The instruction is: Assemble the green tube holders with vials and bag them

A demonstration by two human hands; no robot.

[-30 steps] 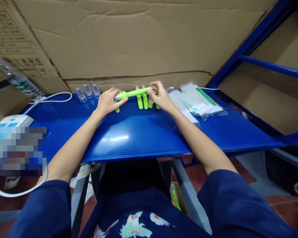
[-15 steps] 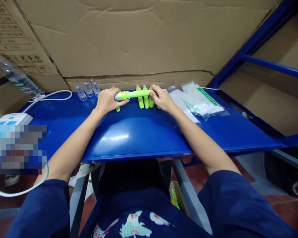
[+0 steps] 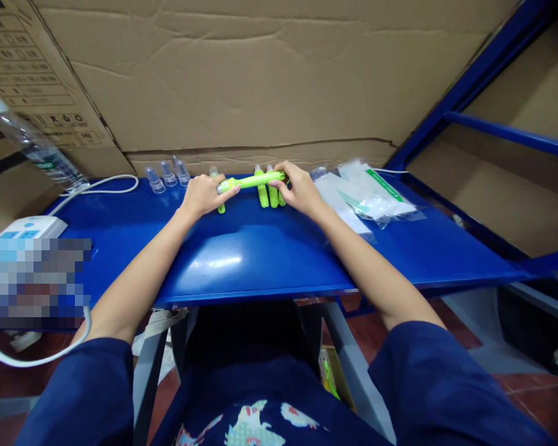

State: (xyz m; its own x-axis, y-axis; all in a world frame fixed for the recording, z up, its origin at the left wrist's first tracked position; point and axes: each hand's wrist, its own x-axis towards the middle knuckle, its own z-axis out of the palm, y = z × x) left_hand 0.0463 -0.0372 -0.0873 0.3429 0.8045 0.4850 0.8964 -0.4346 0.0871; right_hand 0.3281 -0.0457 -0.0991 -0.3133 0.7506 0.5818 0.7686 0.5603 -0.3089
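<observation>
A neon yellow-green tube with a clear end and a yellow band is held level above the table between both hands. My left hand is closed around its clear left end. My right hand grips its right end between thumb and fingers. Behind the held tube, similar green tubes with clear tips lie side by side, partly covered by my right hand. One more green tube lies by my left fingers, partly hidden. Three clear plastic caps stand left of my left hand.
Clear plastic bags and white paper lie on the blue table to the right. A water bottle, white cable and power strip are at the left. Cardboard walls the back; a blue frame stands right.
My right hand has shifted slightly left along the held tube, its fingers now more curled over the end. The view has tilted a little; the left hand keeps its grip.
</observation>
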